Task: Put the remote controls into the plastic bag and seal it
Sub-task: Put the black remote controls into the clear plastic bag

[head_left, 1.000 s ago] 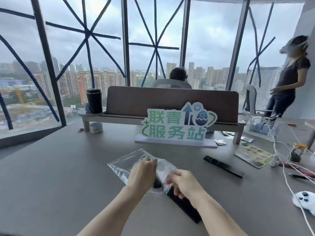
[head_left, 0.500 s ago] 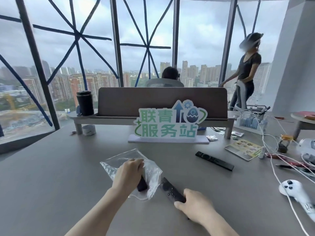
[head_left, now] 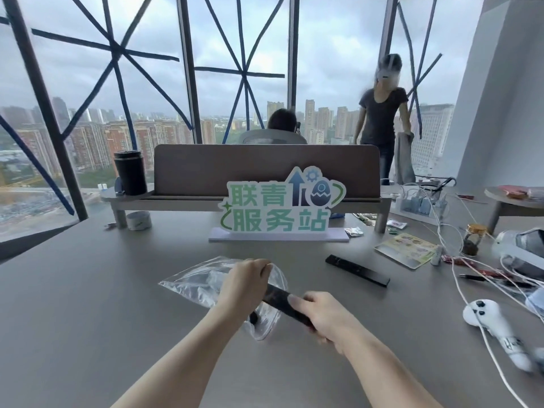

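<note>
A clear plastic bag (head_left: pixel 195 282) lies on the grey table (head_left: pixel 73 304), its mouth facing right. My left hand (head_left: pixel 245 285) pinches the upper lip of the bag's mouth and holds it open. My right hand (head_left: pixel 322 315) grips a black remote control (head_left: pixel 279 301) by its near end, with the far end at the bag's mouth, behind my left hand. Something dark (head_left: pixel 254 318) shows inside the bag's lower corner. A second black remote control (head_left: pixel 357 270) lies flat on the table to the right, untouched.
A green-lettered sign (head_left: pixel 279 207) stands behind the bag, before a raised shelf with a black tumbler (head_left: pixel 130 172). At right lie white cables, a white game controller (head_left: pixel 485 319), a leaflet (head_left: pixel 406 250) and a small jar (head_left: pixel 472 240). One person stands at back right; another sits behind the divider.
My right hand has lifted the near remote off the table and brought its far end to the bag's mouth. My left hand stays on the bag's opening.
</note>
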### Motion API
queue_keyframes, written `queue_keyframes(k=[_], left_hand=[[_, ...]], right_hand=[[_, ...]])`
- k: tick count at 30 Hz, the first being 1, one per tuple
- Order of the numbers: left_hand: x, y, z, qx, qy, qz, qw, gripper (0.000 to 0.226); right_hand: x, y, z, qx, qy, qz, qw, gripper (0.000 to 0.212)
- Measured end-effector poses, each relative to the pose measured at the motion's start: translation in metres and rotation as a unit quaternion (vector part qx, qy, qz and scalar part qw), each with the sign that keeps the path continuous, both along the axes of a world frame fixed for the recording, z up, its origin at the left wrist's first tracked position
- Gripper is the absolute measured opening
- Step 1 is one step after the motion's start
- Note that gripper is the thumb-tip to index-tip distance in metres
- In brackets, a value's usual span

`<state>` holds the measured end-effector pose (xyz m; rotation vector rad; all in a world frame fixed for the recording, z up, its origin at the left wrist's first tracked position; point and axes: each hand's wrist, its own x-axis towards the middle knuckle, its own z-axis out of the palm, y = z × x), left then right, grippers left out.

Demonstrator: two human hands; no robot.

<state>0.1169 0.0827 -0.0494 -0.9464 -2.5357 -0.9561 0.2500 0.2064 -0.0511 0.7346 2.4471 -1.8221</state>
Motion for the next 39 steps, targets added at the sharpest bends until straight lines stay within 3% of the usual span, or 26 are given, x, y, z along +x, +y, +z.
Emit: queue_keyframes(k=[3, 8, 12, 14, 18, 22, 26, 29, 31, 36, 39], left_hand=[[0.002, -0.004, -0.003, 0.0, -0.016, 0.006, 1.0, 0.029], [-0.007, -0.022, -0.009, -0.003, -0.019, 0.034, 0.999, 0.028], [-0.013, -0.026, -0.016, -0.043, -0.047, 0.033, 0.997, 0.037], [-0.013, -0.028, -0.02, -0.05, -0.035, 0.038, 0.997, 0.035], [-0.014, -0.032, -0.024, -0.04, -0.043, 0.039, 0.998, 0.031], [-0.015, -0.034, -0.027, -0.047, -0.061, 0.051, 0.996, 0.032], [-0.012, -0.032, -0.028, -0.038, -0.086, 0.05, 0.994, 0.033], [-0.011, -0.03, -0.029, -0.034, -0.083, 0.039, 0.995, 0.039], [-0.011, -0.03, -0.03, -0.028, -0.086, 0.037, 0.995, 0.038], [-0.01, -0.028, -0.028, -0.008, -0.088, 0.035, 0.995, 0.031], [-0.009, -0.026, -0.024, -0.004, -0.08, 0.035, 0.996, 0.033]], right_hand=[[-0.028, -0.015, -0.011, -0.08, 0.059, 0.008, 0.995, 0.029], [-0.029, 0.041, -0.028, 0.088, 0.084, -0.172, 0.978, 0.023], [-0.021, 0.124, -0.037, 0.276, -0.05, -0.217, 0.935, 0.042], [-0.024, 0.155, -0.041, 0.332, -0.11, -0.2, 0.915, 0.04], [-0.039, 0.182, -0.055, 0.348, -0.16, -0.186, 0.905, 0.048], [-0.046, 0.173, -0.063, 0.394, -0.157, -0.222, 0.878, 0.043], [-0.046, 0.168, -0.064, 0.338, -0.165, -0.183, 0.908, 0.044], [-0.033, 0.168, -0.055, 0.215, -0.142, -0.149, 0.955, 0.042], [-0.017, 0.161, -0.045, 0.122, -0.123, -0.122, 0.977, 0.029], [0.046, 0.127, 0.007, 0.026, -0.034, -0.017, 0.999, 0.022], [0.069, 0.094, 0.031, 0.023, -0.054, 0.078, 0.995, 0.019]])
